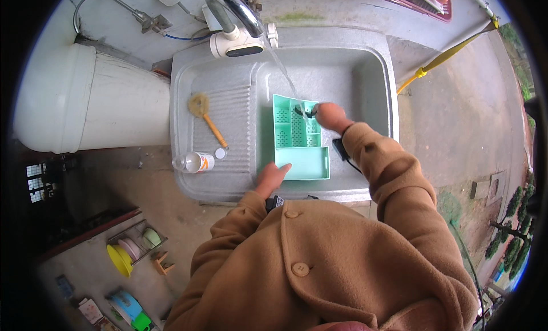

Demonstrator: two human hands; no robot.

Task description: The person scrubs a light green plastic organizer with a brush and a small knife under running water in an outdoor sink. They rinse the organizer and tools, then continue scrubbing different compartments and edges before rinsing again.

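A mint-green compartment organizer (302, 164) with a perforated base in its divided far part and a plain near section lies in the metal sink. My left hand (272, 178) grips its near left corner, thumb over the rim and the other fingers hidden. My right hand (332, 117) is closed around a small dark tool (303, 111), whose end reaches into the far compartments; its exact kind is unclear. Water from the faucet (240, 14) falls onto the organizer beside the tool.
On the ribbed drainboard (231, 120) left of the basin lie a round-headed brush (211, 125) with a wooden handle, a clear container (194, 162) on its side and a white cap (220, 153). A large white tank (120, 103) stands further left.
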